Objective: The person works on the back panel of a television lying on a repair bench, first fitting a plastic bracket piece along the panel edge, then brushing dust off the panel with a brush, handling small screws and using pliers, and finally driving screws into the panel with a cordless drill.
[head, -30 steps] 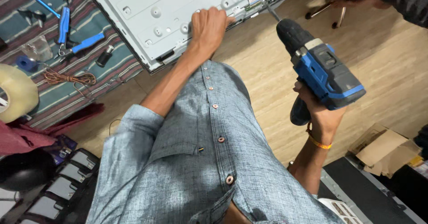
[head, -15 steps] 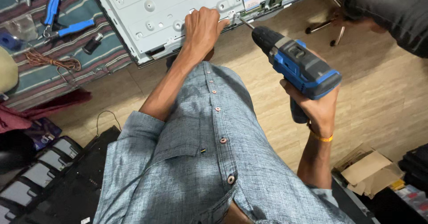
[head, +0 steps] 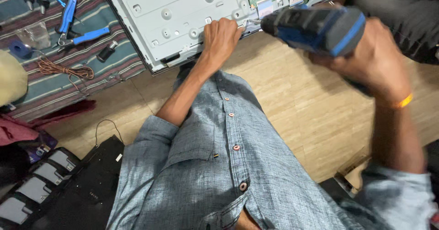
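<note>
right hand [head: 372, 58] grips the blue drill [head: 315, 24], long axis pointing left toward the panel edge [head: 249, 26] at top centre, where left hand [head: 222, 38] presses flat, holding nothing.

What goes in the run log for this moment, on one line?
left hand: pressed on metal panel edge | right hand: holding blue drill, bit at panel edge | pliers on striped mat
</note>
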